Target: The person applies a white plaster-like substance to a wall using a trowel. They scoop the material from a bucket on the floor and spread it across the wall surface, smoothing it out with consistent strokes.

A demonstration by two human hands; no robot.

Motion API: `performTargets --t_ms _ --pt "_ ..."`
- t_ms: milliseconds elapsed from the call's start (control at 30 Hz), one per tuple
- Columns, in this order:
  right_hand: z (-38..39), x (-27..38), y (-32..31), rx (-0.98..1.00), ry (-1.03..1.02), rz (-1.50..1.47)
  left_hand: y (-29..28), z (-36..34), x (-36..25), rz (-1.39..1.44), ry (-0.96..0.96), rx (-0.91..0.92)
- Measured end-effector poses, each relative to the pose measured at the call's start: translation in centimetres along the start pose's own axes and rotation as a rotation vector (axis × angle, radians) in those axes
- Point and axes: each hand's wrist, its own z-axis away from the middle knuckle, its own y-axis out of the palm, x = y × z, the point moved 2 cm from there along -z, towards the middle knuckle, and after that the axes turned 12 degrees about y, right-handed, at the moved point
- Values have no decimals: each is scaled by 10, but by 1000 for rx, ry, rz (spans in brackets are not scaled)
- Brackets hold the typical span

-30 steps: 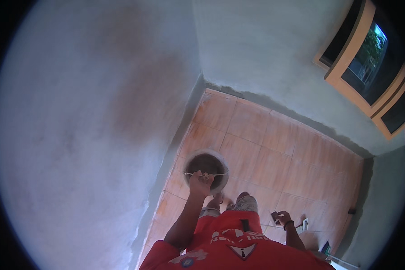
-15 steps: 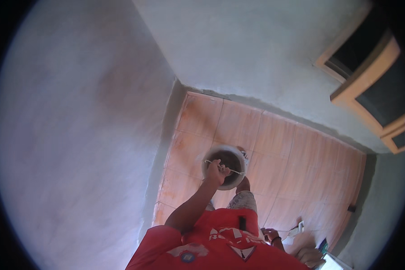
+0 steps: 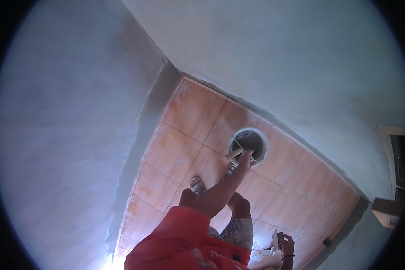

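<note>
Bucket (image 3: 265,144) by its handle (image 3: 238,144) in my left hand (image 3: 246,156), flat-bladed tool (image 3: 275,240) in my right hand (image 3: 287,246): carrying, I judge, needing steadiness next.

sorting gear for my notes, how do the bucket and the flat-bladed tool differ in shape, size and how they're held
Shape: the bucket is round and hollow, while the flat-bladed tool is thin and straight-edged.
Size: the bucket is clearly larger than the flat-bladed tool.
Hold: the bucket is held by its thin handle in the left hand; the flat-bladed tool is in the right hand.
Shared: both are hand-held and show pale surfaces.
</note>
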Motion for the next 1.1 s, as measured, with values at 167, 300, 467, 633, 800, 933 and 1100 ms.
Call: performTargets --t_ms 167,300,467,633,800,933,1100 --pt "-46 3 26 37 3 -118 13 -79 51 54 -37 72" --pt "-61 67 78 79 -123 -3 -5 -105 53 87 -57 199" --pt "-90 149 130 75 -426 119 -35 -74 -15 -467 594 299" --pt "-93 248 227 377 -517 -8 -127 24 -279 -917 1426 91" --pt "-125 316 349 704 -506 -73 -173 208 -508 -1301 2254 -602" --pt "-152 370 429 872 -493 -128 -209 245 -595 -2129 2311 -1084" --pt "-167 436 541 1112 -436 -71 -227 216 -607 -2355 2538 -1475"
